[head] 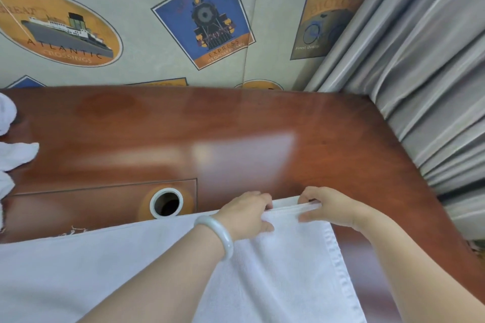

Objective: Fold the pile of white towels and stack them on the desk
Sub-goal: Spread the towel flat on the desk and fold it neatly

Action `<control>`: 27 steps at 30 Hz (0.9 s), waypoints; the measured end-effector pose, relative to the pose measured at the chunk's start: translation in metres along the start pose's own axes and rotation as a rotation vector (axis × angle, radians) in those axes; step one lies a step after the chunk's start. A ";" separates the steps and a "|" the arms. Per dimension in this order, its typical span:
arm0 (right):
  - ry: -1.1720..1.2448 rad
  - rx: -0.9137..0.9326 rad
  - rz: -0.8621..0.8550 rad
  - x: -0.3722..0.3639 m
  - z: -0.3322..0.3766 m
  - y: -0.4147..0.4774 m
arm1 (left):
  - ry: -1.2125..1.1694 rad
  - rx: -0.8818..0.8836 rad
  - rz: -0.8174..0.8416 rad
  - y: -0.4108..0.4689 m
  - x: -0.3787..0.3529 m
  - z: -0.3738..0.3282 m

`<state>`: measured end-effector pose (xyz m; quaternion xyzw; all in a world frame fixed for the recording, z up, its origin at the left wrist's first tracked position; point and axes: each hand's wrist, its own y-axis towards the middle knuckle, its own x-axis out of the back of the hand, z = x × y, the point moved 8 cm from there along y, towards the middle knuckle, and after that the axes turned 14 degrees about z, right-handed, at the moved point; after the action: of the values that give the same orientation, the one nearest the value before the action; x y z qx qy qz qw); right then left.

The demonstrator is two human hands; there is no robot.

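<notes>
White towel (pixel 288 265): lower centre, on wooden desk (pixel 262 118)
Left hand (pixel 246 214): pinching its far hem
Right hand (pixel 329 207): pinching same hem

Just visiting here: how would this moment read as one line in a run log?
step: folding towel | left hand: pinches far hem | right hand: pinches far hem | pile: desk, far left

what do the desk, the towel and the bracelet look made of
Desk looks like reddish-brown wood or veneer under glossy varnish; grain shows and it reflects light. Towel: white matte woven cloth, probably cotton, with a stitched hem. Bracelet: pale, smooth, glossy bangle, perhaps jade or glass.
</notes>
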<state>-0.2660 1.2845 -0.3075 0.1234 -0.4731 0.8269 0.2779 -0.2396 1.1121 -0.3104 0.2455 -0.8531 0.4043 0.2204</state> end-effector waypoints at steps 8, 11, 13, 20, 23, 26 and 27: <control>0.269 -0.088 -0.268 0.015 -0.018 -0.008 | -0.071 0.101 -0.002 -0.005 0.021 0.025; 0.184 -0.130 -0.416 0.013 -0.016 -0.005 | 0.013 0.128 -0.160 -0.013 0.015 0.023; 0.292 -0.093 -0.417 0.011 -0.021 -0.012 | 0.053 0.114 -0.219 -0.018 0.010 0.018; 0.314 -0.152 -0.564 0.004 -0.029 -0.027 | 0.198 0.156 -0.389 -0.023 0.000 0.011; 0.306 -0.147 -0.714 -0.003 -0.018 -0.032 | 0.297 0.168 -0.616 -0.029 -0.001 0.002; 0.370 -0.192 -0.779 -0.009 -0.020 -0.034 | 0.361 -0.107 -0.643 -0.020 -0.026 -0.040; 0.416 -0.221 -0.774 -0.009 -0.022 -0.034 | 0.402 -0.177 -0.573 -0.012 -0.039 -0.053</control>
<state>-0.2379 1.3137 -0.2986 0.0922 -0.4116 0.6138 0.6674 -0.1924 1.1576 -0.2955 0.3703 -0.7210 0.2909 0.5084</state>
